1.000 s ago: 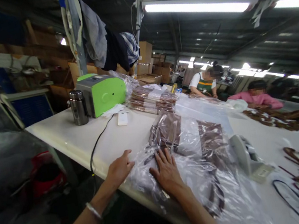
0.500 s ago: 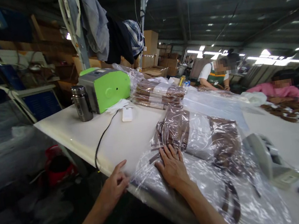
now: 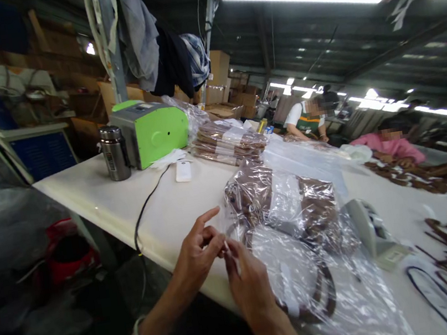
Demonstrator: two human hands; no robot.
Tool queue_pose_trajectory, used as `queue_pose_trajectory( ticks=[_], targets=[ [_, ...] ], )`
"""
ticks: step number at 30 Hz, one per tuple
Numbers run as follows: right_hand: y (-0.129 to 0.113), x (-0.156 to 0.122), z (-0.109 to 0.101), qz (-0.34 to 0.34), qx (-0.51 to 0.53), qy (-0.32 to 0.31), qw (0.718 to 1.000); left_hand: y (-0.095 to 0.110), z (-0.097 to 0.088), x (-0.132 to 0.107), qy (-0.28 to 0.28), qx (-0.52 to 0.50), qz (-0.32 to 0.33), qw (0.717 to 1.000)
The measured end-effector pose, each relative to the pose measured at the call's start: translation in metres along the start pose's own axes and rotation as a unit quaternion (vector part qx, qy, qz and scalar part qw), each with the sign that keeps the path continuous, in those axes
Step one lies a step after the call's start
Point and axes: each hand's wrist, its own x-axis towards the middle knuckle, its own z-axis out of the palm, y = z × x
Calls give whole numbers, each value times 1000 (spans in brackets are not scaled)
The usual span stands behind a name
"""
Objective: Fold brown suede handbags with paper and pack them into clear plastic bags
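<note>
A clear plastic bag (image 3: pixel 283 203) holding folded brown material, with a white band across it, lies in front of me on the table. Close to the bag's near left edge, my left hand (image 3: pixel 200 249) has its index finger stretched out and its thumb bent to meet my right fingers. My right hand (image 3: pixel 248 278) is closed in a pinch beside it, at the bag's near side. A tiny pale bit shows between the fingertips, too small to name. Brown strap-like loops (image 3: pixel 327 286) show through the bag's near part.
A green and grey machine (image 3: pixel 161 132), a steel flask (image 3: pixel 114 153) and a small white device (image 3: pixel 182 171) stand left on the white table (image 3: pixel 96 186). Bagged brown goods (image 3: pixel 228 141) lie behind. A tape dispenser (image 3: pixel 369 229) stands right. Two people work across the table.
My right hand has lifted off the bag and come left and down to the bag's edge. My left hand has moved right to meet it; their fingertips now touch. The view has shifted slightly.
</note>
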Motion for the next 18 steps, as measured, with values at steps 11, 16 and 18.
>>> queue_pose_trajectory(
  ticks=[11,16,18],
  targets=[
    [16,35,-40,228,266,-10,937,-71,-32,134,-192,399,158,883],
    [23,48,-44,240,208,39,947,-80,-32,152,-222,395,159,877],
    [25,53,-47,232,197,48,951,-79,-29,154,-222,383,163,882]
  ],
)
